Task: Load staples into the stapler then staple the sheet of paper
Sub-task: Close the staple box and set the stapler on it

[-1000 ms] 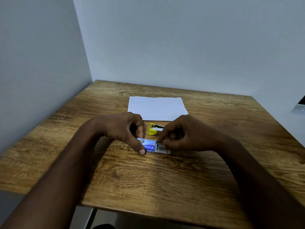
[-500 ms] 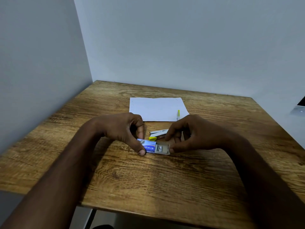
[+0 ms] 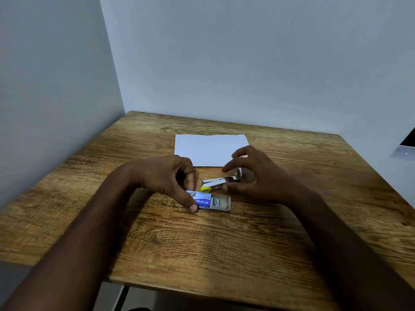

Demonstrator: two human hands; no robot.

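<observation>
A white sheet of paper [image 3: 208, 149] lies flat at the back middle of the wooden table [image 3: 224, 243]. In front of it lies a small stapler [image 3: 221, 180] with a yellow front tip and a bare metal magazine. My right hand [image 3: 253, 176] curls round its right end, thumb against the base and index finger above the magazine. Nearer to me is a blue staple box [image 3: 203, 201], its grey tray slid out to the right with staples [image 3: 216, 202] showing. My left hand [image 3: 166, 178] pinches the box's left end between thumb and finger.
The table stands in a corner, with walls on the left and behind. A small grey fitting [image 3: 403, 151] is on the right wall at the frame edge. The near table edge runs below my forearms.
My right hand has left the staple box's tray and moved up and back to the stapler. The left hand has stayed on the box.
</observation>
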